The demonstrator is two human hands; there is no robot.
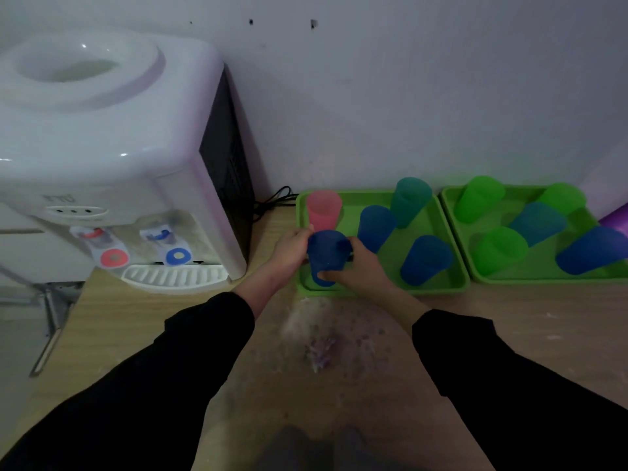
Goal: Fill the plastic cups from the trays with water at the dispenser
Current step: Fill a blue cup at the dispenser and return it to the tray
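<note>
Dark blue cup (328, 256): at near-left corner of left green tray (384, 291), right of water dispenser (102, 147); contact with tray floor not discernible.
Left grip (292, 248): clasped on cup's left side.
Right grip (360, 266): clasped on cup's right side, fingers low on the wall.
Same tray: pink cup (324, 209) just behind held cup; teal cup (409, 200); two blue cups (426, 260).
Right green tray (543, 281), just beside the first: three green cups (499, 249), two bluish cups (591, 249).
Dispenser on desk (543, 321): red tap (114, 258) left, blue tap (176, 256) right, above drip tray (173, 277).
</note>
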